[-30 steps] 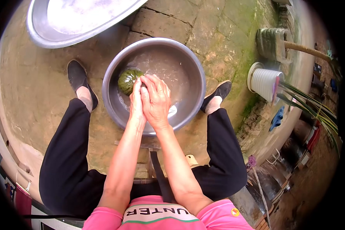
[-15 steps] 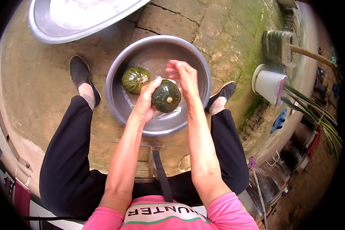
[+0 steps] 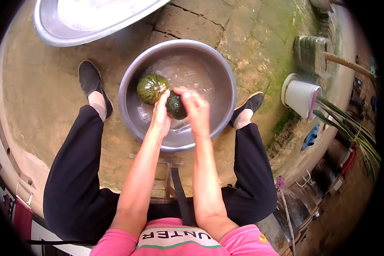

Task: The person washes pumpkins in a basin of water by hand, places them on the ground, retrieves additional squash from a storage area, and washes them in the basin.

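The dark green squash [image 3: 175,106] is within the grey basin [image 3: 227,91], gripped at its left by the curved left hand [image 3: 160,114]; the blurred, loosely open right hand [image 3: 195,110] overlaps its right, contact unclear.

Outdoor yard | mossy paving [image 3: 281,55] | leafy white pot [image 3: 301,99] | sudsy tub [image 3: 51,30]

Worn stone paving [image 3: 251,47], brown and crossed by dark cracks, fills the ground, with green moss [image 3: 283,40] spreading toward the right. There a white ribbed pot [image 3: 302,98] sits below a squarish, cloudy container [image 3: 309,53], near long green leaves [image 3: 343,117]. A purple-topped stick [image 3: 286,209] leans lower down. A wooden frame [image 3: 168,161] stands low at centre. Even, bright light falls over everything.
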Tool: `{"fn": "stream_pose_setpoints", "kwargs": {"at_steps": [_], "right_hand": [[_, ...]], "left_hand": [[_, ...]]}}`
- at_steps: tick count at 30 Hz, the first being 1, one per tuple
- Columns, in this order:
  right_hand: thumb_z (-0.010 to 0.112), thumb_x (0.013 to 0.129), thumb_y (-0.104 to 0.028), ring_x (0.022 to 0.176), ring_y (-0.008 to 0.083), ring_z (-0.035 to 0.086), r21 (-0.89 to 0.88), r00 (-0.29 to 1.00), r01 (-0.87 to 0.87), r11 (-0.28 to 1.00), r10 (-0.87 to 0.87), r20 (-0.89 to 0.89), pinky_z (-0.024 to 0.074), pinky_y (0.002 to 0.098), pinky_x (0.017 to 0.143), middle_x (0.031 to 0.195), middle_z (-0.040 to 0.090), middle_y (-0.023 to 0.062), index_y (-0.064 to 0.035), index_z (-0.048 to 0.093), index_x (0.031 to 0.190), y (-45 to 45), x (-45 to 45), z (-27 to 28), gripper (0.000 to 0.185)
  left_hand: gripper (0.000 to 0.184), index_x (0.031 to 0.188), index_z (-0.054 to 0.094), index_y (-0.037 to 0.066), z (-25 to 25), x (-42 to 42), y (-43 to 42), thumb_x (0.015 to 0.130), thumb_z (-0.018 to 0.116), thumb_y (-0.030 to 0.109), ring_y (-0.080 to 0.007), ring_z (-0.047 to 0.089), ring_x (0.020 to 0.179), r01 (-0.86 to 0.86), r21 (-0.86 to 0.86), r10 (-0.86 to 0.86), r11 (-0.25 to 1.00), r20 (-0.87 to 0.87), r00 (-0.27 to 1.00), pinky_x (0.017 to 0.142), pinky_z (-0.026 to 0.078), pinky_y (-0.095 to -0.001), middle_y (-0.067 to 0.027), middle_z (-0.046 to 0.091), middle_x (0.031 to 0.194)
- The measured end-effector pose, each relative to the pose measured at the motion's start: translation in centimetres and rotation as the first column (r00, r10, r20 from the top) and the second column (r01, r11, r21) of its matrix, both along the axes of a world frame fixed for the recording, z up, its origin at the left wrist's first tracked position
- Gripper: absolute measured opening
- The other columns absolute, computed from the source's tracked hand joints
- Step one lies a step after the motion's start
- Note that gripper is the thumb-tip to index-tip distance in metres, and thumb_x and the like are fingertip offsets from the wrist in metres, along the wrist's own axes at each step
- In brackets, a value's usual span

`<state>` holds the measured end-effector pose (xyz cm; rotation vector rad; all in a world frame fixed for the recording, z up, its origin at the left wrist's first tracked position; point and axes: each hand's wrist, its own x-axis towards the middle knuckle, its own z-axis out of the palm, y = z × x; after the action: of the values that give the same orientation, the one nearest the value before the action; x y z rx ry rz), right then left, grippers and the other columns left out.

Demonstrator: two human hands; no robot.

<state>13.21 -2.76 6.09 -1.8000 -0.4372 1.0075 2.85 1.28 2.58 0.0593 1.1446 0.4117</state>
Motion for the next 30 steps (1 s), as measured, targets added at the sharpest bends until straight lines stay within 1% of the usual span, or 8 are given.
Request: {"fn": "stream_pose_setpoints", "kwargs": {"at_steps": [2,6,8,11,12,17,25,30], "right_hand": [[0.072,0.091,-0.022,0.128,0.0323,0.056,-0.128,0.882,-0.259,0.957,0.288,0.372,0.0419,0.0421,0.111,0.133,0.061,0.0166,-0.0103,0.065,0.128,-0.7,-1.2,-0.9,0.04],[0.076,0.087,-0.027,0.12,0.0331,0.061,-0.196,0.957,-0.279,0.94,0.255,-0.139,0.0453,0.0423,0.106,0.128,0.061,0.0172,-0.011,0.063,0.132,-1.9,1.8,-1.7,0.049],[0.078,0.084,-0.031,0.116,0.0324,0.063,-0.291,0.962,-0.257,0.921,0.215,-0.169,0.0478,0.0429,0.102,0.124,0.062,0.0167,-0.0133,0.064,0.13,-2.6,2.9,-1.9,0.051],[0.08,0.08,-0.034,0.118,0.0327,0.059,-0.572,0.923,-0.201,0.795,0.35,0.161,0.0495,0.0457,0.1,0.126,0.059,0.0148,-0.016,0.063,0.127,-3.0,2.0,-1.6,0.053],[0.081,0.079,-0.032,0.12,0.0347,0.055,-0.661,0.886,-0.177,0.729,0.41,0.216,0.0495,0.0484,0.099,0.128,0.056,0.0143,-0.0169,0.061,0.126,-3.0,1.3,-1.9,0.054],[0.085,0.075,-0.027,0.123,0.0352,0.05,-0.729,0.873,-0.071,0.681,0.396,0.286,0.0492,0.0506,0.099,0.128,0.052,0.0141,-0.0172,0.059,0.126,-4.3,-2.5,-3.8,0.058],[0.07,0.09,-0.017,0.091,0.0284,0.067,-0.441,0.955,0.06,0.896,0.077,0.286,0.0528,0.0413,0.086,0.097,0.069,0.0148,-0.0069,0.074,0.104,-4.9,-0.8,-6.1,0.018],[0.063,0.096,-0.012,0.087,0.0197,0.069,-0.119,0.869,0.342,0.932,-0.265,0.418,0.0533,0.0356,0.081,0.098,0.074,0.0112,-0.0047,0.074,0.107,-4.1,4.9,-8.0,0.018]], "left_hand": [[0.041,0.118,0.065,0.009,-1.5,-0.1,-0.6,0.103,0.052,0.045,-0.0173,0.067,0.101,0.092,0.029,-0.089,0.995,-0.076,0.993,0.083,0.057,-0.036,-0.0059,0.069,0.108],[0.044,0.115,0.065,0.003,0.1,-1.0,0.9,0.105,0.046,0.041,-0.0205,0.071,0.079,0.394,-0.002,-0.394,0.919,-0.036,0.919,0.069,0.061,-0.038,-0.0099,0.07,0.097],[0.037,0.113,0.068,-0.003,-0.3,-0.7,2.3,0.102,0.052,0.028,-0.0255,0.072,0.076,0.789,0.249,-0.712,0.562,-0.339,0.614,0.068,0.058,-0.0382,-0.018,0.072,0.097],[0.03,0.116,0.069,0.0,2.1,0.4,4.8,0.087,0.066,0.006,-0.0358,0.07,0.085,0.832,0.507,-0.228,0.227,-0.802,0.551,0.078,0.055,-0.0439,-0.022,0.069,0.103],[0.036,0.12,0.069,0.003,3.2,0.3,5.9,0.083,0.07,0.003,-0.025,0.068,0.094,0.872,0.464,-0.198,0.154,-0.851,0.487,0.082,0.052,-0.0364,-0.0135,0.069,0.11],[0.084,0.143,0.054,0.009,-0.3,-1.9,5.6,0.066,0.089,0.009,-0.0387,0.031,0.146,0.963,0.217,-0.208,-0.16,-0.961,0.182,0.115,0.03,-0.0554,-0.019,0.038,0.155],[0.108,0.152,0.042,0.009,0.9,0.6,5.9,0.057,0.093,0.018,-0.0361,0.038,0.143,0.994,-0.107,-0.327,-0.011,-0.939,-0.105,0.111,0.038,-0.0536,-0.0206,0.041,0.151],[0.067,0.129,0.063,-0.002,-0.7,-3.4,7.1,0.075,0.085,0.03,-0.0165,0.066,0.107,0.506,0.295,-0.426,0.811,-0.295,0.855,0.101,0.048,-0.0311,-0.0116,0.072,0.112]]}}
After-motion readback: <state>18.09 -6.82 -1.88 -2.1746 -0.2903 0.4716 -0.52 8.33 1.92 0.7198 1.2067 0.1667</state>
